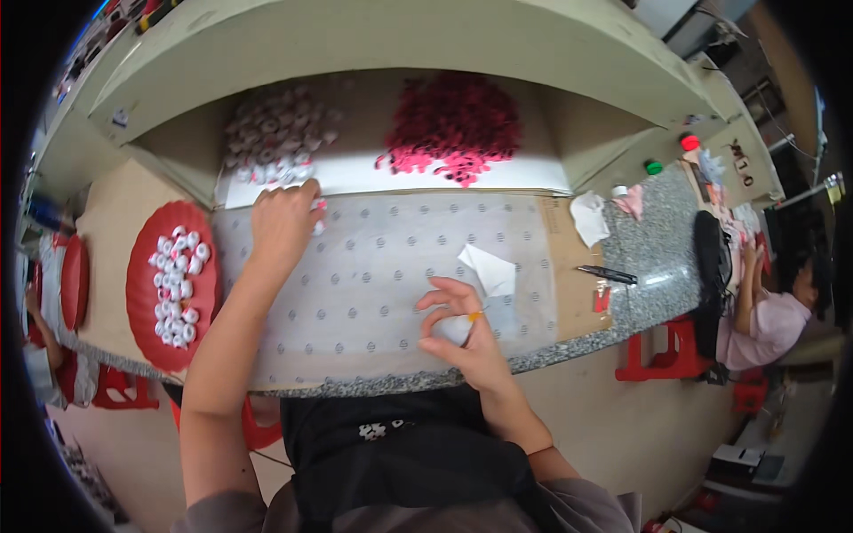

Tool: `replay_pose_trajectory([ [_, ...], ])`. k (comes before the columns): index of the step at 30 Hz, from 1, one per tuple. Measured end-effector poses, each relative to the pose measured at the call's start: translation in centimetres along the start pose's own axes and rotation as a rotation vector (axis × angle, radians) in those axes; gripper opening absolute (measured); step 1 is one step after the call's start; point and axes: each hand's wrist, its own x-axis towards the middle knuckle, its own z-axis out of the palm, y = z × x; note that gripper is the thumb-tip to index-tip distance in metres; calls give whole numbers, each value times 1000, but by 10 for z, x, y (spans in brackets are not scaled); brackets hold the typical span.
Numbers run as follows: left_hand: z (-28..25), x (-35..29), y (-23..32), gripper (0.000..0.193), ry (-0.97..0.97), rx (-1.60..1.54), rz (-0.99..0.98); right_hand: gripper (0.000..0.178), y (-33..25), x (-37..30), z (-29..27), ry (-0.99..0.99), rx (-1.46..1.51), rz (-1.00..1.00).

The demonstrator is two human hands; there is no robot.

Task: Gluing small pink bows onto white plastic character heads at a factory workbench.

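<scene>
- Head view: left hand (283,222) at upper left of centre, fingers bent down and bunched close together, a small pink-and-white piece (318,226) right beside the fingertips; cannot tell whether clamped on it or only near.
- Right hand (485,348) right of centre and lower, turned partly palm-up, thumb and forefinger tips apart, other fingers curled around a pale rounded thing (455,330) against the palm; an orange-yellow band (475,315) on one finger.
- Just beyond the left hand, at upper left, a heap of white pieces (275,133) on the pale shelf floor; at upper centre, a heap of deep-pink pieces (458,124).
- At left, more white pieces with pink touches (178,330) on a red scalloped plate (140,284).
- Under both hands, across the centre, a pale sheet (355,293) with a small dark emblem printed in rows; too small to read.
- Above and right of the right hand, folded white paper (490,271), with no writing visible.
- At right, a black pen (607,274) on the counter.
- At upper right, large dark handwritten characters on a pale panel (721,182).
</scene>
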Motion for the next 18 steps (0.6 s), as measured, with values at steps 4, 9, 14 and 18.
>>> replay_pose_trajectory([
  [4,1,-1,6,18,-13,-103,-54,53,-8,-2,6,13,28,-45],
  [9,-7,-8,11,17,61,-478,-40,41,-7,-4,2,-56,235,-55],
  [14,-36,-43,24,17,-58,-1502,-229,34,-18,-2,0,10,79,-102],
  [18,-30,-84,41,16,-138,-1957,-311,38,-23,-1,11,290,103,-168],
])
